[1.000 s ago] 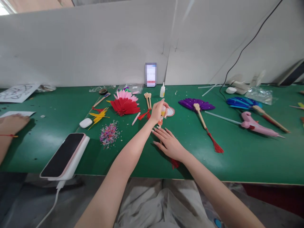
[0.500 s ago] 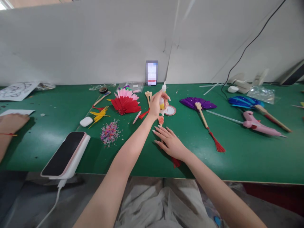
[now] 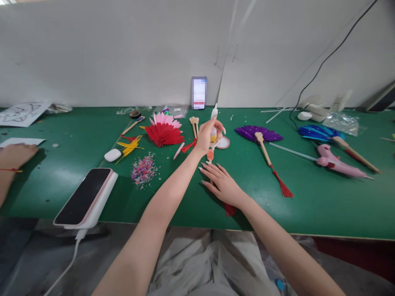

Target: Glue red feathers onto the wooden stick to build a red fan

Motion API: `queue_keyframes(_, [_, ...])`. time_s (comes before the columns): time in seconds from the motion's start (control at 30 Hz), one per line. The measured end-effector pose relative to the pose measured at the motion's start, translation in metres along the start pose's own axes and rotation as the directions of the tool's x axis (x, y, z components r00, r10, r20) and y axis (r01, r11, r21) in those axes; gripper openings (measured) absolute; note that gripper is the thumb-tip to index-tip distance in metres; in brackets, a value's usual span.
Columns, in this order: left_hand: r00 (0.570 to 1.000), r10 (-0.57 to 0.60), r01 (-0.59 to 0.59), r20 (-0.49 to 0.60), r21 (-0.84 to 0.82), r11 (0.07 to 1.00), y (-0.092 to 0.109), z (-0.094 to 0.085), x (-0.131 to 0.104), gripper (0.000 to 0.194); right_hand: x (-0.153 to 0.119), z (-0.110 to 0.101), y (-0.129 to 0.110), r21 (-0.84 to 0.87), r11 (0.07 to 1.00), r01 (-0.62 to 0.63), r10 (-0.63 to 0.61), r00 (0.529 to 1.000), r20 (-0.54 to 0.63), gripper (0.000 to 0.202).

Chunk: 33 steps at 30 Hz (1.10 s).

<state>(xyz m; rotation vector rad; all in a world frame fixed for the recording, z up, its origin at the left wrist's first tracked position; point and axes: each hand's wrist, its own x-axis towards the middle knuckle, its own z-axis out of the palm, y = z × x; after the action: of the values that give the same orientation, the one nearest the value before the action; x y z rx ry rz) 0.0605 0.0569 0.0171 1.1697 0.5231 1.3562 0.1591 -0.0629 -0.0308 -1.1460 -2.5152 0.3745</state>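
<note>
Green tabletop (image 3: 308, 205) | pale grey wall panels (image 3: 123, 53) | grey floor (image 3: 123, 246)

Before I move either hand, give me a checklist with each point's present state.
1. Left hand has a grip on the yellow-banded bottle: ok, the left hand is closed around the yellow-banded bottle.
2. Right hand is on the handle piece: ok, the right hand lies over the handle piece.
3. Bottle tip touches the handle piece: cannot tell, too small.
4. Red tassel fully uncovered: not ok, the right hand and wrist hide part of the red tassel.
5. Pink glue gun away from both hands: ok, the pink glue gun lies well to the right.
</note>
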Motion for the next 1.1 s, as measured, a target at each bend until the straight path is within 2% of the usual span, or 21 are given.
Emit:
queue_keyframes(0.17, [0.995,-0.092,0.093,-0.046,0.033,0.995,0.002,-0.005,0.003,0.045,0.000,0.001,0.000,-0.016,1.000,-0.002,0.001,1.000,-0.016,0.044])
queue_keyframes(0.3, [0.998,0.005,-0.009,-0.060,-0.060,0.998,0.005,-0.007,0.006,0.041,0.000,0.001,-0.001,-0.009,1.000,0.006,-0.006,1.000,-0.014,0.045])
queue_keyframes(0.47, [0.998,-0.067,0.067,-0.016,0.024,0.997,0.002,-0.003,0.002,0.043,0.000,0.000,-0.001,-0.015,1.000,-0.014,0.014,1.000,-0.001,0.044])
queue_keyframes(0.63, [1.000,0.024,-0.024,-0.002,-0.110,0.994,0.010,0.005,0.002,0.046,0.000,0.000,0.000,-0.002,1.000,-0.003,0.003,1.000,0.009,0.045])
queue_keyframes(0.73, [0.996,-0.081,0.076,-0.047,-0.098,0.992,0.002,-0.001,0.004,0.041,0.000,-0.001,-0.001,-0.015,1.000,-0.018,0.018,1.000,0.013,0.044])
queue_keyframes(0.83, [0.950,-0.221,0.167,-0.220,-0.239,0.956,-0.004,-0.015,0.008,0.039,0.000,-0.002,-0.001,-0.015,1.000,-0.014,0.014,1.000,0.009,0.044])
queue_keyframes(0.9, [0.940,-0.271,0.194,-0.208,-0.325,0.925,0.000,-0.023,0.012,0.036,0.000,-0.003,-0.002,-0.013,1.000,-0.004,0.004,1.000,0.009,0.045])
queue_keyframes(0.97, [0.943,-0.298,0.227,-0.146,-0.369,0.901,0.008,-0.027,0.014,0.032,0.000,-0.003,-0.002,-0.012,1.000,-0.001,0.001,1.000,0.009,0.045])
queue_keyframes(1.03, [0.947,-0.307,0.253,-0.090,-0.379,0.890,0.016,-0.027,0.014,0.032,0.000,-0.003,-0.002,-0.008,1.000,-0.002,0.002,1.000,0.006,0.045])
queue_keyframes(1.1, [0.950,-0.304,0.253,-0.077,-0.384,0.888,0.022,-0.024,0.013,0.033,0.000,-0.002,-0.001,-0.001,1.000,-0.002,0.002,1.000,0.000,0.044])
